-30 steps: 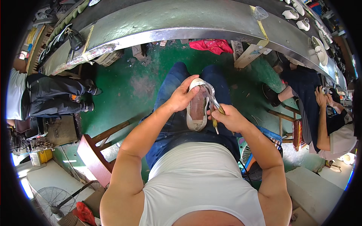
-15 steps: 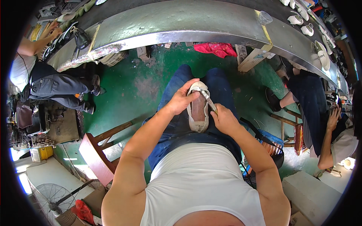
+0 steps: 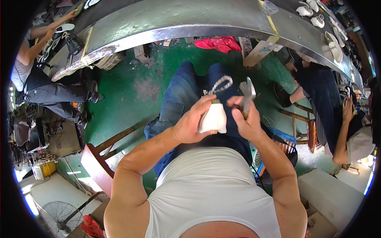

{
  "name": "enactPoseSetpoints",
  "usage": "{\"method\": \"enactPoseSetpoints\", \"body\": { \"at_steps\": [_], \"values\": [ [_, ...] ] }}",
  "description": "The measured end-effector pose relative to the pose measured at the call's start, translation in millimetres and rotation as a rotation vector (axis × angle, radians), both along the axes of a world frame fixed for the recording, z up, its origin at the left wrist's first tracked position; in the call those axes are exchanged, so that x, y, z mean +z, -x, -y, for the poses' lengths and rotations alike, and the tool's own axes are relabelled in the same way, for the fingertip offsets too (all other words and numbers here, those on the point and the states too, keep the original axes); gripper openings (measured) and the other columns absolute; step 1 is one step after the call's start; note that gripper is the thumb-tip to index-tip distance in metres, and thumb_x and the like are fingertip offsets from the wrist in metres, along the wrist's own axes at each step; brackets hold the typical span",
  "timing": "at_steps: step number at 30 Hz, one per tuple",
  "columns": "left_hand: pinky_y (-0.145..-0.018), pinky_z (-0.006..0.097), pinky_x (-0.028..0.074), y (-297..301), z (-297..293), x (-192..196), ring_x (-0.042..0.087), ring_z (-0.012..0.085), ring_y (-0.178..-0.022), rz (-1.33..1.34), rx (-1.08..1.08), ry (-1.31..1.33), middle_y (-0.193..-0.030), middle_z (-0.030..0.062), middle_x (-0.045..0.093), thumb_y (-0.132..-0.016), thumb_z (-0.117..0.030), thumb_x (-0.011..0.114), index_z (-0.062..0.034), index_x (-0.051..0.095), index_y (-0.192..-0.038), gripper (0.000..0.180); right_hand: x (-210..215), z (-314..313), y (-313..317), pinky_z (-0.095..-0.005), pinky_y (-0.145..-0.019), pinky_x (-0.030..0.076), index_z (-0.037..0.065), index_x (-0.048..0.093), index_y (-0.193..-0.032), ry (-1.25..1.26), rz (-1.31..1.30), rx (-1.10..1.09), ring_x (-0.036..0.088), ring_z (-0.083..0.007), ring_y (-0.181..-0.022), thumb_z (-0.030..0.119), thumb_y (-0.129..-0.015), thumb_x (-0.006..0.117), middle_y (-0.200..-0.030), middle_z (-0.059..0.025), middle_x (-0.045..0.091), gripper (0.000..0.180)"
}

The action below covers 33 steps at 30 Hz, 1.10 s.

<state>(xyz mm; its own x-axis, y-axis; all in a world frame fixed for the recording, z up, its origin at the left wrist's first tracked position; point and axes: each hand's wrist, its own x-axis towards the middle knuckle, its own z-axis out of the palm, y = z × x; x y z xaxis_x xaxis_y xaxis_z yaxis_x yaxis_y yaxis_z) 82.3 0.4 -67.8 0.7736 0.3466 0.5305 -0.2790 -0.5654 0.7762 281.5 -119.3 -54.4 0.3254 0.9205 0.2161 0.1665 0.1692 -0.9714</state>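
A cream-white shoe (image 3: 213, 119) is in my left hand (image 3: 193, 122), whose fingers wrap round its side. The shoe is tilted so that one pale, rounded end faces up. Beyond it, a grey-and-white speckled loop (image 3: 223, 84) stands out over my knees; I cannot tell how it joins the shoe. My right hand (image 3: 248, 120) is closed round metal pincers (image 3: 249, 92), with their head pointing away from me. The pincers are apart from the shoe, just to its right.
A long metal-topped bench (image 3: 174, 23) runs across the front, with white shoes (image 3: 332, 47) at its right. Co-workers sit at left and right. Wooden stools (image 3: 98, 168) flank me. A fan (image 3: 59, 218) stands at lower left, and red cloth (image 3: 218, 43) lies under the bench.
The shoe has tipped from sole-up to one end facing up. My right hand has lifted the pincers off its edge and moved right. The co-worker at left has reached forward.
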Motion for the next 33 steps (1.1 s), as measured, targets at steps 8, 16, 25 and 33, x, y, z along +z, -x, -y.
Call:
{"method": "enactPoseSetpoints", "body": {
  "at_steps": [8,16,25,33],
  "values": [
    [-0.114,0.054,0.032,11.9,27.3,-38.9,0.032,0.0562,-0.137,-0.188,0.19,-0.071,-0.151,0.0372,0.02,-0.08,-0.013,0.075,-0.0004,0.02,-0.148,0.088,-29.9,-18.2,22.6,-0.0361,-0.09,0.051,0.002,0.049,-0.111,0.052,-0.011,0.176,0.065,-0.023,-0.102,0.017,-0.098,0.056,-0.115,-0.0156,0.066,0.021],
    [-0.113,0.056,0.033,5.4,34.6,-44.9,0.03,0.0596,-0.136,-0.131,0.176,-0.021,-0.15,0.0424,0.017,-0.081,-0.015,0.076,0.0054,0.019,-0.143,0.087,-42.1,-30.0,30.7,-0.0349,-0.085,0.052,0.002,0.05,-0.11,0.075,-0.082,0.119,0.065,-0.0215,-0.093,0.015,-0.098,0.056,-0.106,-0.0138,0.067,0.018],
    [-0.111,0.037,0.039,7.1,6.6,-57.6,0.047,0.0306,-0.136,-0.453,0.201,0.395,-0.144,0.0229,0.048,-0.082,-0.015,0.08,-0.0006,0.024,-0.154,0.092,-33.9,-41.7,-1.2,-0.0368,-0.082,0.053,0.001,0.054,-0.112,0.265,0.092,-0.034,0.067,-0.0271,-0.09,0.038,-0.098,0.059,-0.097,-0.016,0.067,0.04],
    [-0.091,0.04,0.049,-19.7,-20.6,-36.6,0.064,0.0349,-0.1,-0.498,0.376,0.263,-0.106,0.0196,0.069,-0.103,-0.031,0.049,-0.0002,0.065,-0.115,0.037,-53.1,-39.5,-1.0,-0.0348,-0.075,0.054,-0.006,0.053,-0.109,0.61,-0.013,-0.09,0.064,-0.0195,-0.079,0.036,-0.071,0.086,-0.088,-0.0111,0.063,0.066]
  ]
}}
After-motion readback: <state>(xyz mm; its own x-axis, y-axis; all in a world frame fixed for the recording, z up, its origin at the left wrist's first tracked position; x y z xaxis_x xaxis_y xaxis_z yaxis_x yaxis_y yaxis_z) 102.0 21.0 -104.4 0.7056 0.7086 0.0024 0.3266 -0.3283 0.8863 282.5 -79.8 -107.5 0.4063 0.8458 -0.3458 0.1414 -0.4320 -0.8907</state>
